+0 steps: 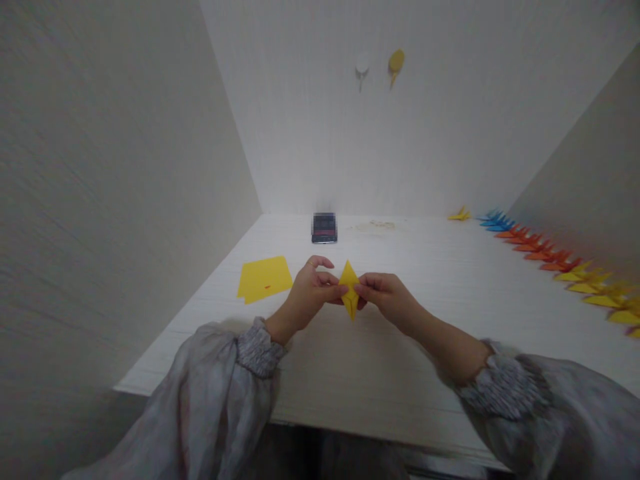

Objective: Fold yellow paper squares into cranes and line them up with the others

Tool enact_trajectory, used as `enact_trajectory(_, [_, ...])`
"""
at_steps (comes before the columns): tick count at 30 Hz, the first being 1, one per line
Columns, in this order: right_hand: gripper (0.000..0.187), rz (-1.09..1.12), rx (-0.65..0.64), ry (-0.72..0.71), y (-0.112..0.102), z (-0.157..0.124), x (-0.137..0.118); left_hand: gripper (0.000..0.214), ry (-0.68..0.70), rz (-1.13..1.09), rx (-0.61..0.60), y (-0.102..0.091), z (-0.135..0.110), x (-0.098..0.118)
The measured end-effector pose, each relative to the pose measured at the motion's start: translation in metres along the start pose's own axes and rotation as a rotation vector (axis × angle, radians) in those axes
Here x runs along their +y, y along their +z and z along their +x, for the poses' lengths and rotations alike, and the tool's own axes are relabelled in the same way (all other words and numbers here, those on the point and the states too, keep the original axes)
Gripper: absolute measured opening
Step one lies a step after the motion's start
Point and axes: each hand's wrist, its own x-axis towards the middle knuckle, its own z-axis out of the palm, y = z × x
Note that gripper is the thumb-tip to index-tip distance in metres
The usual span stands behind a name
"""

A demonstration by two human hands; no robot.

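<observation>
From here I count two hands (306, 293), one folded yellow paper (349, 277), one phone (325, 231), two wall hooks (397, 61); the bunched paper cranes (547, 255) defy counting.

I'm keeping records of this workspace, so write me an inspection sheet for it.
Surface: white tabletop, brownish mark near the back wall.
Job's things: folded yellow paper, diamond-shaped, between the hands; flat yellow paper lies to the left.
Clutter: dark phone-like device towards the back; row of folded paper figures in blue, orange-red and yellow along the right.
Grip: left hand and right hand each pinch the folded yellow paper.
Cables: nothing seen.
Surroundings: pale walls on three sides; white hook and yellow hook on the back wall.
</observation>
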Motion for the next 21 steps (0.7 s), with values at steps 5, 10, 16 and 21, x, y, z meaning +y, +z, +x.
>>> enact_trajectory(5, [0.017, -0.015, 0.002, 0.031, -0.0006, 0.0016, 0.0014, 0.047, -0.004, -0.015, -0.033, -0.0028, 0.0018, -0.0020])
enact_trajectory(10, [0.016, -0.202, 0.010, 0.020, -0.0001, 0.0017, 0.0049, 0.048, -0.067, 0.117, -0.033, -0.0026, 0.0039, -0.0049])
enact_trajectory(16, [0.016, -0.219, -0.015, -0.025, 0.0015, -0.0012, 0.0031, 0.049, -0.082, 0.050, -0.026, -0.0015, 0.0017, -0.0044])
enact_trajectory(21, [0.021, 0.000, -0.020, 0.011, 0.0014, -0.0013, 0.0018, 0.047, -0.088, -0.006, 0.019, 0.0012, 0.0015, -0.0020])
